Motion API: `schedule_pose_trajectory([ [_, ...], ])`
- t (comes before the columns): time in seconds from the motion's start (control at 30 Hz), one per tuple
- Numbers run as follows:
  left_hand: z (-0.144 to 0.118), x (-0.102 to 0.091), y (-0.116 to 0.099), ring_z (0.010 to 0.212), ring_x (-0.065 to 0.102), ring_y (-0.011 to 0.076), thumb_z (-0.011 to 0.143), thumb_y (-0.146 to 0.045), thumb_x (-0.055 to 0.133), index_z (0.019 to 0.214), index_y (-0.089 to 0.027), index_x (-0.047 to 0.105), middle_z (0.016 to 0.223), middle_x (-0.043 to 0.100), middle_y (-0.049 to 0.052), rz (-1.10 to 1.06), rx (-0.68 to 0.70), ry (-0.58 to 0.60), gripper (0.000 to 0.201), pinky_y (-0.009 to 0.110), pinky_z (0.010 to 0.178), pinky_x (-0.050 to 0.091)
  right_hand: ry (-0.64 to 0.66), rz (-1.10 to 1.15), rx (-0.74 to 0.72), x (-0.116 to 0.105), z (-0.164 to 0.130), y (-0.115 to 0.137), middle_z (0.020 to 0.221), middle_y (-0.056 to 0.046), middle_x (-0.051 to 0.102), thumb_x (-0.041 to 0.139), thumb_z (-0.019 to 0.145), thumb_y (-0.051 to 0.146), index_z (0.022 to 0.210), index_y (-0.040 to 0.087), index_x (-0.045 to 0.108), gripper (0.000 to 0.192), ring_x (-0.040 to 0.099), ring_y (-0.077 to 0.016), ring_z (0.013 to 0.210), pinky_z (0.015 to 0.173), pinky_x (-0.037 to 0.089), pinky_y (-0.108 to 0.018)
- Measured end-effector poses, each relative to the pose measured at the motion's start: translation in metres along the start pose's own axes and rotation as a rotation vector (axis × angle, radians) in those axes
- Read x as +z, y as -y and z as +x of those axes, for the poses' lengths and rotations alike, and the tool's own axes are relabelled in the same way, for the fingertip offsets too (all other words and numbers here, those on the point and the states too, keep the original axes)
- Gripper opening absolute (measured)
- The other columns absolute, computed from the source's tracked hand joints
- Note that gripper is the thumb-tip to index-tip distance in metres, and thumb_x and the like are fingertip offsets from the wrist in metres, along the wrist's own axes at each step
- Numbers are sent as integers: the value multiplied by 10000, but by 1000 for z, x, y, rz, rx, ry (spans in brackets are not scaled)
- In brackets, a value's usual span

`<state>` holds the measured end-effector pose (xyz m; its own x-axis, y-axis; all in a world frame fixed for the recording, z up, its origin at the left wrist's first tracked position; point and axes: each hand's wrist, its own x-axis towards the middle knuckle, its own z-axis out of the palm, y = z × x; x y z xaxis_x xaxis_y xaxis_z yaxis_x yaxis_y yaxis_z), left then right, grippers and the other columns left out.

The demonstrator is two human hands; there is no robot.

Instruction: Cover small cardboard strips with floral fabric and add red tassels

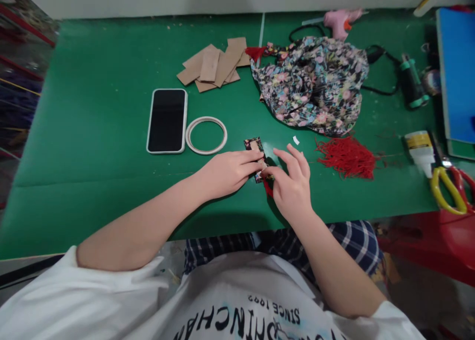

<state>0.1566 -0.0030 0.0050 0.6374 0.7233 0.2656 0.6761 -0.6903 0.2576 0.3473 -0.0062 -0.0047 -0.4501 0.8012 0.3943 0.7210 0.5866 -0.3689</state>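
Observation:
A small cardboard strip with dark floral fabric (254, 143) round its edges lies on the green table in front of me, with something red (267, 187) at its near end. My left hand (232, 172) holds it down from the left, fingers stretched together across it and thumb tucked out of sight. From the other side, my right hand (291, 184) touches the strip with its thumb tip. The other right fingers are raised and spread apart. The strip's middle is partly hidden by my fingers.
Left of my hands lie a phone (167, 121) and a roll of tape (187, 135). Behind are cardboard pieces (210, 65), floral fabric (315, 85) and a pink glue gun (337, 23). Red threads (347, 157), a glue bottle (420, 149) and yellow-handled scissors (437, 191) lie to the right.

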Motion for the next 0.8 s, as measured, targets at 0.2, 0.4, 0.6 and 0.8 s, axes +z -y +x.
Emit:
schedule_pose_trajectory([
  [0.2, 0, -1, 0, 1147, 534, 196, 870, -146, 387, 1122, -114, 570, 1231, 568, 117, -53, -27, 20, 313, 348, 946, 476, 24, -11, -19, 1, 0, -2, 1231, -74, 526, 431, 849, 162, 830, 211, 669, 244, 339, -267, 1277, 1043, 270, -516],
  [0.4, 1, -4, 0, 1143, 536, 184, 821, -81, 381, 1081, -129, 545, 1231, 567, 107, -147, -109, 59, 311, 331, 950, 463, 57, 17, 2, 2, -1, -5, 1252, -59, 506, 425, 827, 127, 850, 219, 656, 250, 311, -260, 1294, 1049, 256, -521],
  [0.6, 2, -4, 0, 1129, 546, 191, 817, -75, 382, 1061, -145, 543, 1236, 564, 97, -151, -109, 72, 301, 333, 929, 472, 60, 39, 32, 3, 1, -3, 1249, -65, 507, 412, 817, 102, 862, 217, 650, 268, 311, -259, 1296, 1043, 265, -529],
  [0.8, 1, -4, 0, 1112, 556, 200, 818, -89, 388, 1094, -132, 525, 1225, 568, 111, -142, -102, 61, 311, 338, 913, 479, 74, 3, 46, 4, 2, -1, 1283, -81, 493, 409, 829, 119, 935, 215, 629, 262, 295, -269, 1311, 1032, 277, -537],
])
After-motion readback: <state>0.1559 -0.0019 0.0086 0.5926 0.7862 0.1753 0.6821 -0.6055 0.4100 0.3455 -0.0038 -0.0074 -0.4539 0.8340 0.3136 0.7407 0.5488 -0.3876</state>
